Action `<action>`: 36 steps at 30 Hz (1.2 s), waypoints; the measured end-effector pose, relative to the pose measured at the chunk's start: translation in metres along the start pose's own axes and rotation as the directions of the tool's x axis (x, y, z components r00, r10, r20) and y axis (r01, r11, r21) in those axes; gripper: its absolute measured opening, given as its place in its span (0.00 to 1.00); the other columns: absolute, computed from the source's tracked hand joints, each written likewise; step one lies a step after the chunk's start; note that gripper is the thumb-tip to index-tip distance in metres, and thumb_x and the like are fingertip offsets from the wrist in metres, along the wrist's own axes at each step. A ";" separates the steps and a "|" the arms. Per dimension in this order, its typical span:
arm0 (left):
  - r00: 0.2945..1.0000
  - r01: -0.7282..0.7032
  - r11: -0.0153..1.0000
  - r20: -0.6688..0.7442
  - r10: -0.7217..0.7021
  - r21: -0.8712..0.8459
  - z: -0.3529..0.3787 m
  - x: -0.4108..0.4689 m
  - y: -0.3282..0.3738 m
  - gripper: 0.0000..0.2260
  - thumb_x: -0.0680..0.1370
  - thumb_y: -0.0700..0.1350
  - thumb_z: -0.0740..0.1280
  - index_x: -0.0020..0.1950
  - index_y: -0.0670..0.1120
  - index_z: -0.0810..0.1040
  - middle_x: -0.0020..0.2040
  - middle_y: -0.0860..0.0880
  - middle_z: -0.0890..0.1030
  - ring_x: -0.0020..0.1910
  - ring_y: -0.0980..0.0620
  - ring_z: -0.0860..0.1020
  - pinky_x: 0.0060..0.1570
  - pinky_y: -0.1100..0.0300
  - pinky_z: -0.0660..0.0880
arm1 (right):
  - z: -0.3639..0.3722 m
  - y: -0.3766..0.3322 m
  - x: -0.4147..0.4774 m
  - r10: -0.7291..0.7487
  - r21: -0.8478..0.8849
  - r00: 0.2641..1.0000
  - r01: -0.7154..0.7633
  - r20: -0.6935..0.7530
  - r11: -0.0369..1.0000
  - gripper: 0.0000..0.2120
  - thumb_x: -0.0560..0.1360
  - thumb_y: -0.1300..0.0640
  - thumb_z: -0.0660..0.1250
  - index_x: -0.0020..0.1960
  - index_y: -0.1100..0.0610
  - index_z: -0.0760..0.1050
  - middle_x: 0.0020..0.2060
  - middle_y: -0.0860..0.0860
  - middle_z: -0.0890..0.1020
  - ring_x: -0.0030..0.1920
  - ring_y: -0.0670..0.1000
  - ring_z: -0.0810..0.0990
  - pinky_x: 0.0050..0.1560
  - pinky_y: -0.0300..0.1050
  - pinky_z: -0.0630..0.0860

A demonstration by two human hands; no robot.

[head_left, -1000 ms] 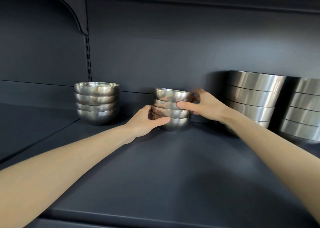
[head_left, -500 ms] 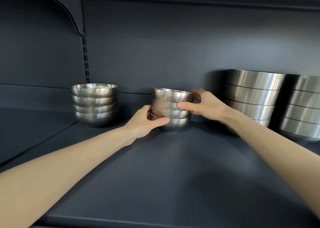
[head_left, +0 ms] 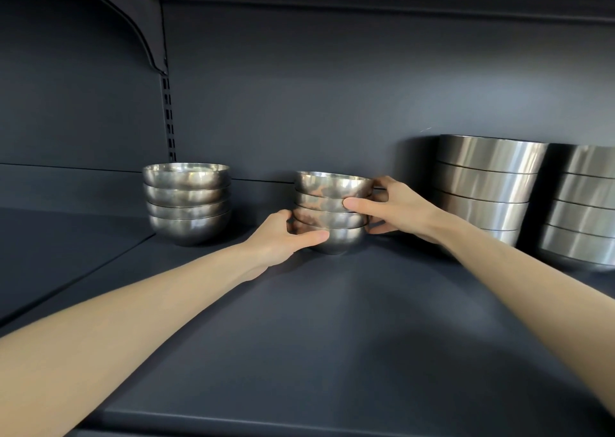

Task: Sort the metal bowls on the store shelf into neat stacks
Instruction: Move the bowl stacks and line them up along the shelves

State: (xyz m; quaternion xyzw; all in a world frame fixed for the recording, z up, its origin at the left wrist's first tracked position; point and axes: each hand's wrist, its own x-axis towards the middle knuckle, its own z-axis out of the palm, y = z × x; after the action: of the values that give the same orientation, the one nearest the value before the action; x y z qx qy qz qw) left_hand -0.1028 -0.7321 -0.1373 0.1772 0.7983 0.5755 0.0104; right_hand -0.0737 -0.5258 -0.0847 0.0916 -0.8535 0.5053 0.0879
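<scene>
A stack of several small round metal bowls (head_left: pixel 327 187) stands near the back of the dark shelf (head_left: pixel 316 330), its top bowl tilted slightly. My left hand (head_left: pixel 283 237) grips the stack's lower left side, thumb across the bottom bowl. My right hand (head_left: pixel 396 207) holds the right side, thumb on the second bowl and fingers behind. A second, even stack of small bowls (head_left: pixel 188 202) stands apart to the left.
Two stacks of larger straight-sided metal bowls stand at the right, one (head_left: pixel 486 183) just behind my right wrist, the other (head_left: pixel 582 203) at the frame edge. A shelf bracket (head_left: pixel 146 27) hangs at the upper left. The back wall is right behind the stacks.
Both hands keep the same grip on the middle stack. The view has shifted slightly; the stack itself has hardly moved.
</scene>
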 end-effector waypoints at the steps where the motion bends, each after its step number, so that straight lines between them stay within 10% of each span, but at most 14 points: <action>1: 1.000 -0.005 1.000 -0.005 0.005 -0.008 0.000 0.000 0.000 0.16 0.71 0.47 0.75 0.56 0.46 0.76 0.55 0.46 0.82 0.55 0.53 0.80 0.61 0.61 0.73 | 0.000 0.000 -0.001 -0.003 0.016 1.000 0.003 -0.002 1.000 0.23 0.70 0.50 0.74 0.60 0.57 0.70 0.49 0.58 0.80 0.43 0.51 0.76 0.55 0.57 0.77; 21: 0.992 -0.038 0.996 -0.125 0.027 -0.085 -0.010 -0.032 0.031 0.19 0.67 0.44 0.78 0.55 0.42 0.78 0.49 0.45 0.81 0.47 0.53 0.80 0.56 0.52 0.79 | -0.005 -0.030 -0.018 -0.098 0.005 0.995 0.098 -0.012 0.995 0.24 0.68 0.47 0.75 0.60 0.54 0.71 0.50 0.51 0.83 0.44 0.51 0.83 0.46 0.48 0.83; 36: 0.914 -0.037 0.999 -0.405 0.019 -0.035 -0.035 -0.218 0.074 0.16 0.69 0.42 0.77 0.54 0.42 0.80 0.42 0.49 0.81 0.41 0.57 0.80 0.54 0.55 0.80 | 0.042 -0.108 -0.126 -0.250 0.114 0.950 0.232 0.188 0.966 0.26 0.67 0.46 0.76 0.59 0.52 0.71 0.51 0.50 0.83 0.45 0.49 0.84 0.46 0.48 0.83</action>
State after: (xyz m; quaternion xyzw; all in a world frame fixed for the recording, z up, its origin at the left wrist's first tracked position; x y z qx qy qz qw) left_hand 0.1139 -0.8081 -0.0981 0.0655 0.7685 0.6162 -0.1595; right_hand 0.0721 -0.6052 -0.0432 0.2496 -0.8168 0.5170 0.0582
